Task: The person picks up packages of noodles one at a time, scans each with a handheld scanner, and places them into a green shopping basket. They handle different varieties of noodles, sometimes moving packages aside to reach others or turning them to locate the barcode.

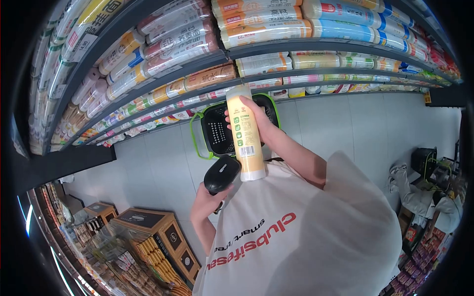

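Note:
My right hand [256, 116] is wrapped round the upper part of a long pack of dried noodles [245, 135], a pale yellow cylinder with white ends. Green icons and a barcode show on the side facing me. Lower down, my left hand [211, 200] grips a black handheld scanner [222, 175], its rounded head right beside the bottom of the pack. Behind the pack, a black shopping basket [212, 143] with a green rim and handle is on the floor, partly hidden by the pack and my right arm.
Curved by the lens, shelves [276, 48] stacked with noodle packs span the top and left. Wooden display crates [148, 224] with packaged goods stand at lower left. At right, another person [424, 200] is near a black basket [423, 163]. Grey tiled floor [321, 118] lies between.

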Available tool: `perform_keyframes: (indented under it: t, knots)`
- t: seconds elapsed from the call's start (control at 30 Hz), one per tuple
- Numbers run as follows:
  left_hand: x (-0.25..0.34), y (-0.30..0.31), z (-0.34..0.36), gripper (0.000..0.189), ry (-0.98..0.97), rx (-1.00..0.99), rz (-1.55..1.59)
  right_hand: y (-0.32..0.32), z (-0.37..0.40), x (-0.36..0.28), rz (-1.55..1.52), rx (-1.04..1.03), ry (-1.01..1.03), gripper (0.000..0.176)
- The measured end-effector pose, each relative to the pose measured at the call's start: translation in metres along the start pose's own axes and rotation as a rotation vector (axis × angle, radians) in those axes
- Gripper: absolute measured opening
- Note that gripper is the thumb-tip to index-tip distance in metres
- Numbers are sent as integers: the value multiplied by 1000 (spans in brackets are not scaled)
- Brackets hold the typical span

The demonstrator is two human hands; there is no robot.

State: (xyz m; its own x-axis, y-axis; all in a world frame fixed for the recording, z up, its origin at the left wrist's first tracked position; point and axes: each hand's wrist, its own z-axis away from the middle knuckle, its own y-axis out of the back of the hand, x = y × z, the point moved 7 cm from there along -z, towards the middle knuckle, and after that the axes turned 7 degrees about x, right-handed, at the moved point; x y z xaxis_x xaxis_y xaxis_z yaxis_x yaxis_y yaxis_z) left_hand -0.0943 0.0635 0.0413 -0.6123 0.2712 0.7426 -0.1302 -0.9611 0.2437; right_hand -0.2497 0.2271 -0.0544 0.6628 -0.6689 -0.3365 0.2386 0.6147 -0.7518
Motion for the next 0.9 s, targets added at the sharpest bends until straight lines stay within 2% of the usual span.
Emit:
perform_keyframes:
  t: [0.07,0.1,0.2,0.33,0.53,0.63,0.73,0.8,0.9]
  knots:
    - [-4,1,-3,18,14,20,11,-1,-8,-5,112,-38,69,55]
    - [-4,2,-3,17,2,21,18,-5,-7,-13,122,-7,156,47]
    - [-6,2,-2,17,3,21,20,-10,-7,-23,281,-21,343,41]
    - [-13,1,-4,17,23,-8,-16,-16,3,-24,303,-67,415,37]
    - [-13,-5,-16,10,-43,12,35,-10,8,-21,235,-19,404,35]
    - [-22,3,-18,15,-5,42,5,4,1,-27,280,31,459,39]
    - [-31,17,-20,17,54,114,-25,20,1,-46,550,266,675,50]
    - [-38,27,-18,18,91,151,-64,51,-6,-47,810,513,838,60]
    - [-52,45,-15,18,133,183,-91,116,-29,-21,898,748,841,65]
